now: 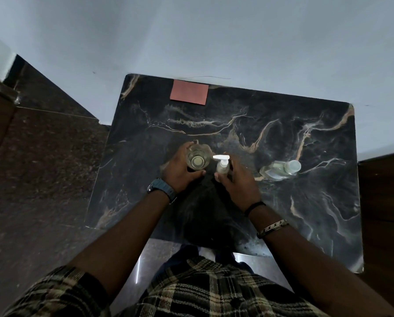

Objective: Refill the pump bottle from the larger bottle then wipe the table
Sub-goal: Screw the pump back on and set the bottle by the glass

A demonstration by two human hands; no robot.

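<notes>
Left hand [180, 169] gripping jar [198, 159], right hand [237, 179] holding pump bottle [222, 166]

Count on the counter [283, 213]: 1 pump bottle [222, 166] at centre, 1 open clear bottle [198, 159] at its 9 o'clock, 1 capped clear bottle [280, 170] at 3 o'clock, 1 reddish cloth [189, 91] at 12 o'clock, 2 hands in frame.

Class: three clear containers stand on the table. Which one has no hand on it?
The capped bottle at the right, standing apart. The left hand grips the open jar; the right hand holds the pump bottle.
</notes>
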